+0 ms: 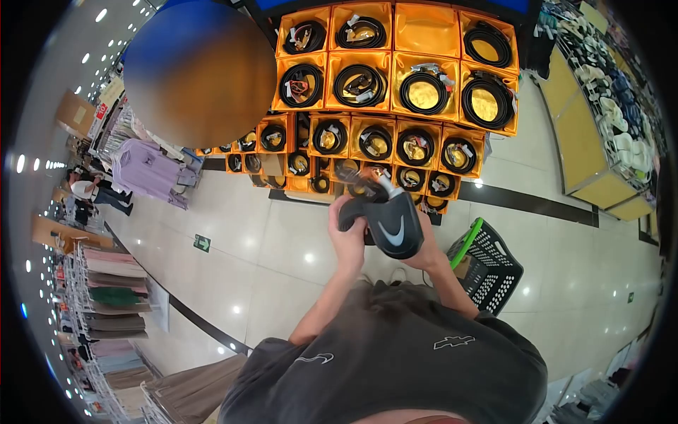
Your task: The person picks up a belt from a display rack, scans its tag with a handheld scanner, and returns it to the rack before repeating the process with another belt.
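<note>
In front of my chest is a black item with a grey swoosh mark (397, 232), rounded at its lower end; I cannot make out its exact kind. My left hand (345, 225) has its fingers closed round a curved black part on its left side. Along the right edge, my right hand (429, 242) grips it, with most fingers hidden behind. A white tag (390, 186) shows at the top of the item. Just beyond my hands, coiled black belts (414, 146) lie in open boxes lined with shiny orange cloth.
A black shopping basket (496, 268) with a green handle stands on the floor to my right. Shoes fill a yellow display stand (572, 134) at the far right. Clothes racks (106, 311) line the left, where a person (99, 189) stands farther off.
</note>
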{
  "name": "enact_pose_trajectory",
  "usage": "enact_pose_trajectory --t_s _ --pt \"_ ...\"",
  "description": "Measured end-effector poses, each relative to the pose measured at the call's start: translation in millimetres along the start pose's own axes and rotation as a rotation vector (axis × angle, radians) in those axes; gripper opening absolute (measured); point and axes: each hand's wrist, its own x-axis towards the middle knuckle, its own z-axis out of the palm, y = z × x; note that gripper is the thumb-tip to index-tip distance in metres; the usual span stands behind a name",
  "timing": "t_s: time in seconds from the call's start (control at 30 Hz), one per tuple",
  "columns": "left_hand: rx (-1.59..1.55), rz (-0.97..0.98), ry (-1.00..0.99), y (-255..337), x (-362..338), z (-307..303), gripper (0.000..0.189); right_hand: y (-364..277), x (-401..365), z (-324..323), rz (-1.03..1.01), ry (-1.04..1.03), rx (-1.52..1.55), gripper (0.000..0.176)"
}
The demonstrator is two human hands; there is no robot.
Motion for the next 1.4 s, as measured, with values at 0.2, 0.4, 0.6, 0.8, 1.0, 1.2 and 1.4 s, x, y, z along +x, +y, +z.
enact_pose_trajectory --t_s 0.2,0.4,0.6,0.8,1.0,1.2,1.4 --pt "-0.115 0.006 -0.055 0 -6 -3 0.067 -9 -3 -1 0.094 0.008 0.385 0.084" --pt "-0.233 0.140 -0.369 10 -9 -11 0.085 -19 -17 -5 0.065 0.232 0.185 0.065" --pt "-0.358 0.056 -0.293 4 -15 -8 0.070 -13 -26 -2 0.027 0.240 0.105 0.069" --pt "-0.408 -0.073 -0.388 1 -2 -18 0.073 -17 -31 14 -0.001 0.184 0.442 0.069" --pt "-0.590 -0.090 -0.612 -10 20 -32 0.085 -3 -47 32 0.035 0.118 0.605 0.065" --pt "-0.633 -0.117 -0.583 -19 23 -38 0.072 -10 -50 32 0.009 0.025 0.539 0.058" --pt "-0.780 -0.138 -0.564 -23 28 -51 0.053 -43 -42 10 0.013 -0.086 0.360 0.072"
